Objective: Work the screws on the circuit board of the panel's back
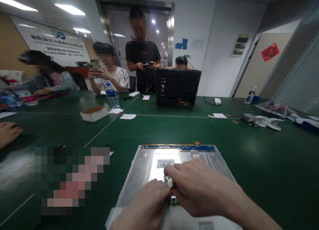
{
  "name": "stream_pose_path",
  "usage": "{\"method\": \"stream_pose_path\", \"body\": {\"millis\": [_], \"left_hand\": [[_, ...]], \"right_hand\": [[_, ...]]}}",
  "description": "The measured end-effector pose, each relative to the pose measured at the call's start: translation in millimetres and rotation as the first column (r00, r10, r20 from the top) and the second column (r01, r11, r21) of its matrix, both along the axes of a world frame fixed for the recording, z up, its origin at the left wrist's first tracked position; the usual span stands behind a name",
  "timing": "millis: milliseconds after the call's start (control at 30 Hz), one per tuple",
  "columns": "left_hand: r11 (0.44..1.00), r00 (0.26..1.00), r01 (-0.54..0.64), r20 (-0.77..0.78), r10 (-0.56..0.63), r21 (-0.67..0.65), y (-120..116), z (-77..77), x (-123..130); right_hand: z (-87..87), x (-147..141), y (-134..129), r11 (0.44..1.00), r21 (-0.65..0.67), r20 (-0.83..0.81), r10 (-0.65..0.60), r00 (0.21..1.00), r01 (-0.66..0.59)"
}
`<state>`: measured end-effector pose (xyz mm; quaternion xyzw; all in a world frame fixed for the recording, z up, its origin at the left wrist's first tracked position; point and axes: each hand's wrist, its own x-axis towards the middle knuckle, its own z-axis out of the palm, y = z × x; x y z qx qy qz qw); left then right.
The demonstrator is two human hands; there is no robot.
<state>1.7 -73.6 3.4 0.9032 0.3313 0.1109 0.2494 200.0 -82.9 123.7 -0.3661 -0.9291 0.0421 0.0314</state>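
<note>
A silver metal panel (134,173) with a blue circuit strip (171,148) along its far edge lies on the green table in front of me. Both of my hands meet over its middle. My left hand (147,200) has its fingers closed at a small green part (173,200), and what they pinch is hidden. From the right, my right hand (196,183) curls its fingers around a small orange-and-black object (171,187), partly covered by the fingers.
On the green table (261,163) stand a black computer case (178,87), a white open box (94,113) and a water bottle (112,95). Gloves (261,121) lie at the right. People sit or stand beyond; another person's hand (9,133) rests at the left edge.
</note>
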Motion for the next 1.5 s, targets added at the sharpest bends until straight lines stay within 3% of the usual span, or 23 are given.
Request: {"method": "stream_pose_path", "body": {"millis": [200,467,767,1033,1333,1500], "left_hand": [[0.999,1.0,-0.025,0.0,0.025,0.029,-2.3,-3.2,-1.3],[0.998,1.0,-0.021,0.016,0.02,0.058,-0.5,-2.0,1.2],[0.999,1.0,-0.011,0.018,0.01,0.036,-0.7,-3.0,-2.2],[0.999,1.0,-0.008,0.022,0.007,0.051,1.4,-2.4,1.2],[0.999,1.0,-0.027,-0.004,0.027,0.031,0.1,-5.3,-1.0],[0.999,0.999,-0.037,-0.001,0.037,0.024,1.1,-5.7,-0.2]], "right_hand": [[-2.9,-1.2,0.0,0.999,0.017,0.036,-0.049,0.998,0.049],[1.3,1.5,-1.5,0.997,-0.008,-0.012,0.078,0.997,-0.078],[-2.3,-1.8,0.2,1.0,0.021,0.018,-0.012,1.0,0.012],[-1.4,1.7,-0.7,0.996,0.009,-0.027,0.093,0.995,-0.093],[-2.9,-2.4,2.3,0.999,0.037,0.034,-0.021,0.999,0.019],[-0.7,-0.1,0.1,0.999,0.026,0.005,0.034,0.999,-0.035]]}}
